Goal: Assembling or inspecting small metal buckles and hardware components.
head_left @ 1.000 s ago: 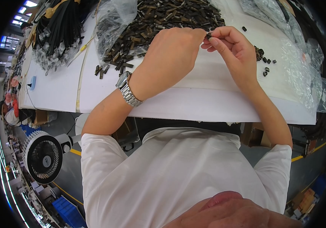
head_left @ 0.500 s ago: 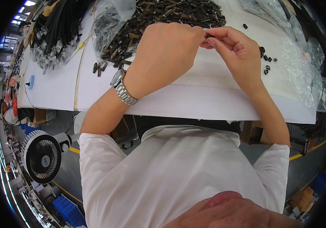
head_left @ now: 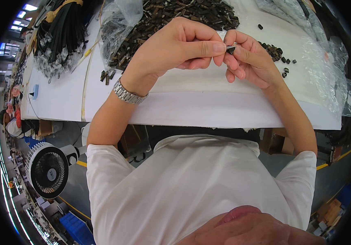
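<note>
In front of me, above the table, my two hands meet fingertip to fingertip. A small dark piece with a pale, shiny edge (head_left: pixel 230 50) sits between them. The thumb and forefinger of my left hand (head_left: pixel 183 47) pinch its left end, and that wrist wears a metal watch. On the other side, my right hand (head_left: pixel 253 59) grips the piece between thumb and fingers, its lower fingers curled loosely below. The fingers partly cover the piece, so its exact kind cannot be made out. Behind my left hand spreads a large heap of small dark brown and black pieces (head_left: pixel 191 14).
Small black pieces (head_left: pixel 273 51) lie right of my right hand on the white table (head_left: pixel 208 106). Clear plastic bags (head_left: pixel 118 24) rest at back left and along the right. Black straps (head_left: pixel 63 32) lie bundled far left. A fan (head_left: pixel 48 169) stands left below the table edge.
My left hand has turned, so its thumb and fingers now show instead of its back. My right hand has shifted slightly left and down, its fingers more spread. The small piece is now more visible.
</note>
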{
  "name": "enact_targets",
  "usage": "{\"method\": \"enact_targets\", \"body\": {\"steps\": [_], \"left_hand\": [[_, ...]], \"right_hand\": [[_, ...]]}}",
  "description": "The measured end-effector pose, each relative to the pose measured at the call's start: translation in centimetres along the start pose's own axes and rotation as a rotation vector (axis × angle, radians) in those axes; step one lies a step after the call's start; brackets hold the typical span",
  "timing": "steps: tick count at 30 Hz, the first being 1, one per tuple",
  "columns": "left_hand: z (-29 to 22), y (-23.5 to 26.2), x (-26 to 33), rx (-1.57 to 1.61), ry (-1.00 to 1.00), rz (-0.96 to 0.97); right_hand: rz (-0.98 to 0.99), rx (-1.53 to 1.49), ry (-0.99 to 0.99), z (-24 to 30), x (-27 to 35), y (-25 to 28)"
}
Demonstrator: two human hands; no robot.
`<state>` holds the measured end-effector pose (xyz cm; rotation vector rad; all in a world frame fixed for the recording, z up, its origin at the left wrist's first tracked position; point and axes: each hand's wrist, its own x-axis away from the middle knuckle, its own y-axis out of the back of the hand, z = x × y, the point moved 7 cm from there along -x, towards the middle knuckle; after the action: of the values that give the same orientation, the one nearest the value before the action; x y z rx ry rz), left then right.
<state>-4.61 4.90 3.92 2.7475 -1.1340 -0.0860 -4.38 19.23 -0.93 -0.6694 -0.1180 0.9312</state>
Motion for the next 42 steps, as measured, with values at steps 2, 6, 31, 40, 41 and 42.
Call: {"method": "enact_targets", "body": {"steps": [2, 6, 31, 40, 41, 42], "left_hand": [[0.2, 0.2, -0.2, 0.041, -0.052, -0.033], [0.3, 1.1, -0.3, -0.147, -0.154, -0.211], [-2.6, -2.4, 1.5, -1.173, -0.772, -0.326], [-2.9, -2.7, 1.9, -1.057, -0.846, -0.274], [-2.9, -2.9, 1.9, -1.112, -0.846, -0.274], [-2.9, -2.9, 2.0, -1.113, -0.847, -0.278]], "right_hand": [[-0.075, 0.070, 0.074, 0.7, -0.1, 0.4], [-0.298, 0.516, 0.142, 2.3, 0.4, -0.3], [-0.376, 0.738, 0.014, 3.9, 1.6, -0.1], [-0.224, 0.363, -0.155, 1.3, 1.6, 1.1], [-0.203, 0.282, -0.188, 1.0, 1.7, 1.1], [-0.201, 0.285, -0.189, 1.0, 1.6, 0.7]]}}
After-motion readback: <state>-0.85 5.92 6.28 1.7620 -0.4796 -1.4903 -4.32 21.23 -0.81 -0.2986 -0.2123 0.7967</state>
